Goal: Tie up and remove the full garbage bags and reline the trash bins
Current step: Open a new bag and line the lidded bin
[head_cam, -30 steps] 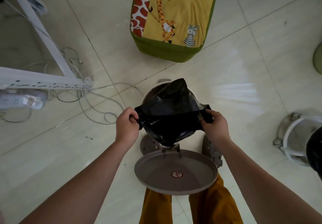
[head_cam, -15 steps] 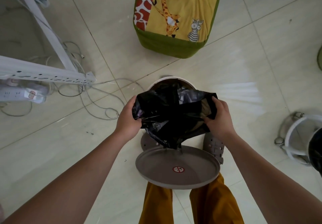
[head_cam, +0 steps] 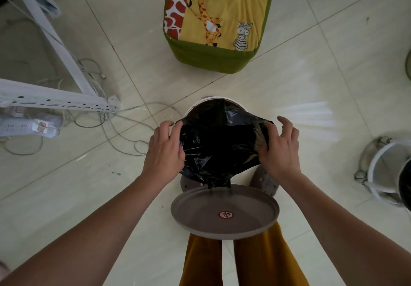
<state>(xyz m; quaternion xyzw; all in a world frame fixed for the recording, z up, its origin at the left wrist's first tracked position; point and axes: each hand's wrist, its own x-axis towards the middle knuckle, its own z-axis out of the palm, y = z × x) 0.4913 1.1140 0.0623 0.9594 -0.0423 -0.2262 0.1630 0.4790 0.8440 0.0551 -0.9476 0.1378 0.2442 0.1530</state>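
A black garbage bag (head_cam: 219,146) is held spread over a round white trash bin (head_cam: 201,104) on the floor. My left hand (head_cam: 164,148) grips the bag's left edge, thumb tucked under the plastic. My right hand (head_cam: 279,148) pinches the right edge between thumb and forefinger, its other fingers spread. The bin's brown lid (head_cam: 224,212) stands swung open toward me, its inside facing up. Most of the bin's rim is hidden under the bag.
A green and yellow giraffe cushion (head_cam: 219,23) lies beyond the bin. A white rack (head_cam: 57,103), a power strip (head_cam: 29,126) and loose cables (head_cam: 124,134) are at the left. Another white bin (head_cam: 387,172) stands at the right edge. My shoes flank the bin.
The bag has been lowered and pulled wider over the bin. My fingers have loosened from tight fists to a spread grip at the bag's sides.
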